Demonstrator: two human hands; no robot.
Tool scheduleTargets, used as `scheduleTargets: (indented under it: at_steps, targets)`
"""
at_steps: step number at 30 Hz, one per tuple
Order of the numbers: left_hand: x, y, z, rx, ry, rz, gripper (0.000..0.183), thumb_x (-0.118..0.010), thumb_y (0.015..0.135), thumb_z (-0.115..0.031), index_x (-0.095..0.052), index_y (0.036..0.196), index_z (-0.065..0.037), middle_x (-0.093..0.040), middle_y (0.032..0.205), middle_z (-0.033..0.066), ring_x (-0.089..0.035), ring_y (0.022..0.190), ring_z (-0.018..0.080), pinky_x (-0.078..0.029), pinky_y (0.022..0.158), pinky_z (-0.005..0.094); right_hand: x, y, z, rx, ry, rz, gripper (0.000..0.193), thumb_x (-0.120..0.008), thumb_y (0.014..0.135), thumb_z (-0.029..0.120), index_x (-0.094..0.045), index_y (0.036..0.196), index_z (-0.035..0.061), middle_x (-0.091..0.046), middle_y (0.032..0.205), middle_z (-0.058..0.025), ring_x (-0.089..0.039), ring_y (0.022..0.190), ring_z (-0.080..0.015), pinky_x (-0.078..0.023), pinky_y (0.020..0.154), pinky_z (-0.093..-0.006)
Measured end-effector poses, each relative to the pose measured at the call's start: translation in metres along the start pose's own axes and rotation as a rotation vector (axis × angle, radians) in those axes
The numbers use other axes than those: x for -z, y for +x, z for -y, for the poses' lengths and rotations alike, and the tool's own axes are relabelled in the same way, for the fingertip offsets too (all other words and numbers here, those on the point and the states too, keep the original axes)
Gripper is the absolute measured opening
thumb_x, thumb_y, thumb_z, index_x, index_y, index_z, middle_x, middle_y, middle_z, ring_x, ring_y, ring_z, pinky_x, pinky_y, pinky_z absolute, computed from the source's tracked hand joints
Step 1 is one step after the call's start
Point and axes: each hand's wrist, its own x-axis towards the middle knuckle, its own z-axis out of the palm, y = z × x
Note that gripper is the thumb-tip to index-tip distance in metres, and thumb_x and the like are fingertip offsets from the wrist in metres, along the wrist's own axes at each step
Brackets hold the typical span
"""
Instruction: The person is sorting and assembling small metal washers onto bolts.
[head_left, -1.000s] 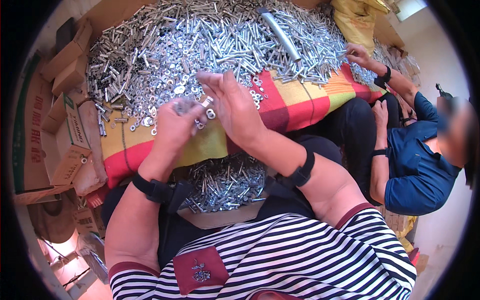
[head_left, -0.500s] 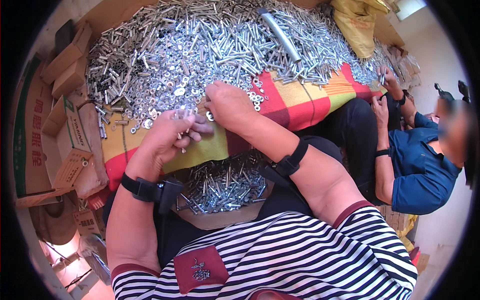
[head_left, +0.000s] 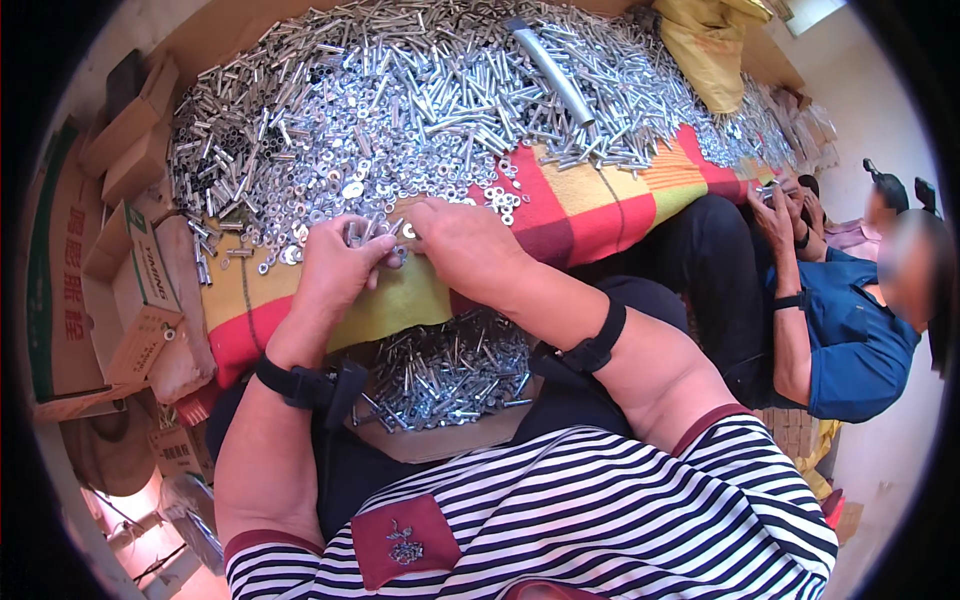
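Note:
My left hand (head_left: 338, 262) is closed around a few small shiny metal pieces (head_left: 362, 232), which look like bolts or sleeves. Close beside it, my right hand (head_left: 462, 240) is closed in a pinch, its fingertips almost meeting the left ones; what it grips is hidden. A washer (head_left: 408, 230) shows between the two hands. Both hands hover over the near edge of a checked blanket (head_left: 400, 305). Just beyond them spreads a heap of loose washers and nuts (head_left: 340, 150), with metal sleeves and bolts (head_left: 470, 90) piled farther back.
An open carton of bolts (head_left: 450, 375) sits below the blanket's edge, between my legs. Cardboard boxes (head_left: 135, 285) stand at the left. A metal tube (head_left: 553, 75) lies on the pile, near a yellow sack (head_left: 705, 55). At the right, a co-worker in blue (head_left: 840, 330) handles small parts.
My hands have come closer together, the left one turning its fingers inward toward the right. At the right, the co-worker's hands have also drawn together.

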Motion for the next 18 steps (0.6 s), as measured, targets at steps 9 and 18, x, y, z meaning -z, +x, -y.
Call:
scheduleTargets:
  at_steps: [9, 18]
  targets:
    - [-0.007, -0.001, -0.001, -0.025, -0.046, 0.088, 0.007, -0.063, 0.082, -0.003, -0.063, 0.088, -0.001, -0.068, 0.072, 0.0076, -0.047, 0.046, 0.0039, -0.032, 0.040, 0.0180, 0.021, 0.003, -0.016, -0.421, 1.094, 0.165, 0.008, -0.067, 0.085, 0.008, -0.062, 0.085, 0.0011, -0.061, 0.066, -0.0020, -0.058, 0.056, -0.0063, -0.044, 0.046, -0.0185]
    - [0.000, 0.000, 0.000, -0.171, -0.137, 0.106, 0.010, -0.062, 0.083, -0.003, -0.063, 0.093, 0.000, -0.067, 0.075, 0.0074, -0.048, 0.047, 0.0040, -0.035, 0.042, 0.0182, 0.019, 0.010, -0.016, -0.540, 1.533, 0.255, 0.014, -0.064, 0.089, 0.013, -0.064, 0.086, -0.0005, -0.063, 0.069, -0.0049, -0.061, 0.057, -0.0092, -0.047, 0.048, -0.0201]
